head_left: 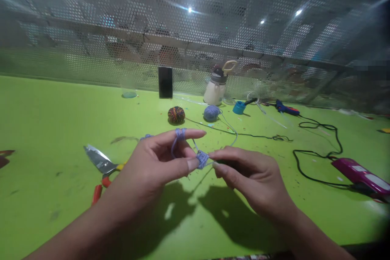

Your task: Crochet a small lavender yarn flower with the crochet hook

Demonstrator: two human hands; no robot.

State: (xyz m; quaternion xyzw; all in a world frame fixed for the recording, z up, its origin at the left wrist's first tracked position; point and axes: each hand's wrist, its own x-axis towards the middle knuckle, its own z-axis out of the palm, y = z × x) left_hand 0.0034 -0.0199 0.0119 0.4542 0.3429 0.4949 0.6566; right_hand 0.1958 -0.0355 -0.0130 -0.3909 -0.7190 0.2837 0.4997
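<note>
A small piece of purple crochet work (202, 159) is pinched between the thumb and fingers of my left hand (163, 158). Purple yarn (180, 133) winds around the raised index finger of that hand and runs down to the piece. My right hand (250, 174) is closed on a thin crochet hook (210, 163), whose tip meets the piece; most of the hook is hidden by the fingers. Behind the hands lies a ball of purple yarn (211, 113), with a strand trailing towards the right hand. A multicoloured yarn ball (176, 115) sits to its left.
Scissors (103, 162) with red and yellow handles lie beside my left wrist. At the back stand a phone (165, 83) and a white bottle (215, 89). A blue tape roll (239, 107), a glue gun (286, 108) and a magenta device (361, 175) with a black cord are on the right.
</note>
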